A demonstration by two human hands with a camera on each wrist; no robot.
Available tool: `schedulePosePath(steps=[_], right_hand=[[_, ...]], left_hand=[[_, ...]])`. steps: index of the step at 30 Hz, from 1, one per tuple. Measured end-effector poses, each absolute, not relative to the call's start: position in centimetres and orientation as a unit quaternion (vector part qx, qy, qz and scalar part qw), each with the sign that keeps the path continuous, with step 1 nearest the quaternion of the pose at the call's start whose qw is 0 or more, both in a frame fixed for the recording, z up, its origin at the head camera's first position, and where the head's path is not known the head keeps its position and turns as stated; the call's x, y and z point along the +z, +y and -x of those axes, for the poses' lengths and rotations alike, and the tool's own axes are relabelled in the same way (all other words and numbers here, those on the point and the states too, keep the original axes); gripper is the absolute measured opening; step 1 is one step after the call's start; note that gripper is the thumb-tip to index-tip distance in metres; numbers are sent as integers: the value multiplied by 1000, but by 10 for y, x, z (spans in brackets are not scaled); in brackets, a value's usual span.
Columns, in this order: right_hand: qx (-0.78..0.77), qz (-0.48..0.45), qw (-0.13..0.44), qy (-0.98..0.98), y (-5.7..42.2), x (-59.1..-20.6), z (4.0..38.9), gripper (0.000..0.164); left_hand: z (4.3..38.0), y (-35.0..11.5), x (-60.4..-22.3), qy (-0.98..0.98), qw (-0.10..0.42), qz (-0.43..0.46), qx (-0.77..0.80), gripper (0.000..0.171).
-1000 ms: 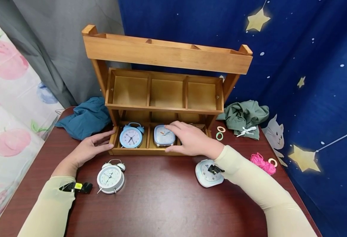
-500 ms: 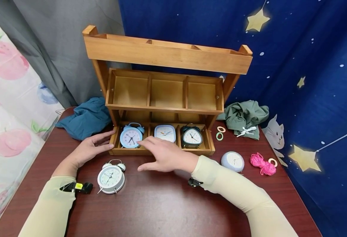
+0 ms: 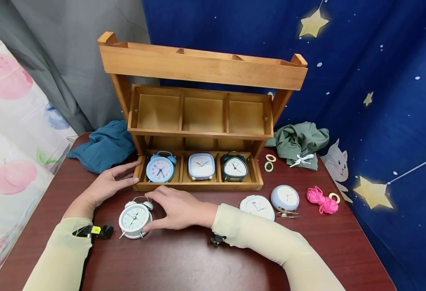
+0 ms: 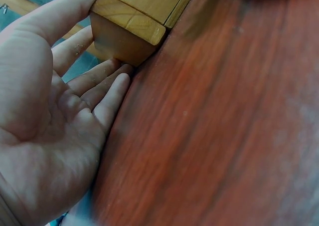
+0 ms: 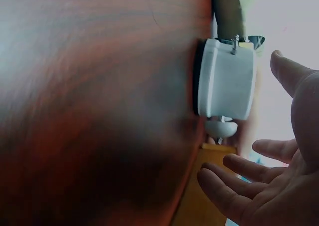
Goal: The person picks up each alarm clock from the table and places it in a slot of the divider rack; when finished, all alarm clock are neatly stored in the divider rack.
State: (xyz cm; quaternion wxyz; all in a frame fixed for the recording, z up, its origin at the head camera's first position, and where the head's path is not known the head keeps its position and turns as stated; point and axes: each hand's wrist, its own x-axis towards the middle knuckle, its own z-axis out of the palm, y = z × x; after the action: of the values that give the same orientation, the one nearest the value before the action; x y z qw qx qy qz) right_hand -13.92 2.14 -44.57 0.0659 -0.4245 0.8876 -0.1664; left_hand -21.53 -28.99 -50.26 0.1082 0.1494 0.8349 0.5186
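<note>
A white twin-bell alarm clock [image 3: 135, 220] lies face up on the dark red table. Over its right side reaches my right hand [image 3: 178, 210], thumb and fingers spread; the right wrist view shows a gap between the fingers [image 5: 224, 186] and the clock [image 5: 229, 79]. My left hand [image 3: 105, 188] rests against the left end of the wooden shelf [image 3: 198, 187], its fingers fairly straight along the corner. The shelf's bottom row holds a light blue twin-bell clock [image 3: 160, 169], a blue-rimmed square clock [image 3: 201, 166] and a dark triangular clock [image 3: 234, 168], one per compartment.
Right of my right forearm lie a white rounded clock [image 3: 257, 207], a lavender round clock [image 3: 285, 197] and pink yarn [image 3: 322, 201]. Two small rings [image 3: 268, 167] lie beside the shelf. Teal cloth [image 3: 105, 145] and green cloth [image 3: 299, 142] flank it.
My right hand has moved from the square clock in the shelf leftward and down to the white twin-bell clock, uncovering the shelf's clocks. The left hand has stayed at the shelf's corner.
</note>
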Motion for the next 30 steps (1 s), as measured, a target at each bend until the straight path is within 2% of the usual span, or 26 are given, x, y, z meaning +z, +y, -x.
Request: schedulePosePath(steps=[5,13,20,30], right_hand=[[-178,403,82,894,7,-456,138,93],[-182,378,73,905,-11,-463,134,92],[-177,398,59,898,-17,-465,133,94],[-144,412,72,897,-24,-467,135,98]], left_hand=[[215,-289,-502,833,111,-142,523,69],[213,-289,-498,834,114,-144,520,70],[214,-288,-499,833,112,-146,521,69],[213,-289,-499,830,115,-143,527,70]])
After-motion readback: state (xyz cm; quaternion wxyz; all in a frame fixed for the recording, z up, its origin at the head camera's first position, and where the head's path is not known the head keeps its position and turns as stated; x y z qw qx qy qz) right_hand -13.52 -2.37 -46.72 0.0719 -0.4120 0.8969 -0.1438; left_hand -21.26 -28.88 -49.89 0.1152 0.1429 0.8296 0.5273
